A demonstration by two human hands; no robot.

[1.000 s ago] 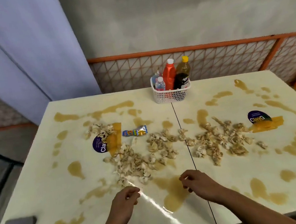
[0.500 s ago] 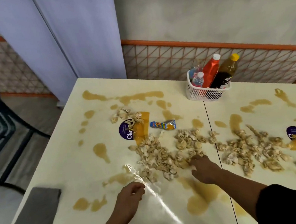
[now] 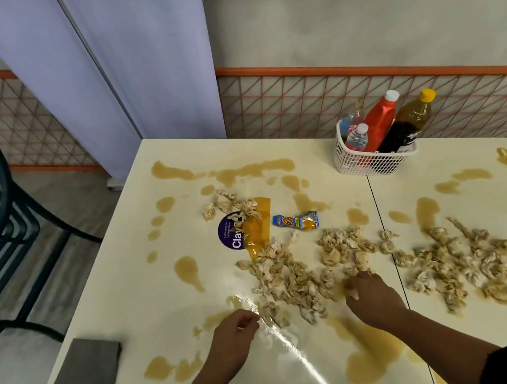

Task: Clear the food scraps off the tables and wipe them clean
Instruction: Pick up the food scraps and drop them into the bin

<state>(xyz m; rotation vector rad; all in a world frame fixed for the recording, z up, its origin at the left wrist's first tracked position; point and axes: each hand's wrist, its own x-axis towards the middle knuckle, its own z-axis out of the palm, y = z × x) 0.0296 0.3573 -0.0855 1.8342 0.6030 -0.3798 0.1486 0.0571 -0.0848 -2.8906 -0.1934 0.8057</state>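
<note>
Four bottles (image 3: 380, 123) in white basket (image 3: 371, 165), food scraps (image 3: 289, 279) strewn over tables (image 3: 138, 303)

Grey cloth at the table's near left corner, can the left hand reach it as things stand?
Probably yes. The grey cloth lies flat, left of the left hand, with only tabletop and a brown stain between. That hand seems to pinch the clear film, so it may need to let go.
</note>
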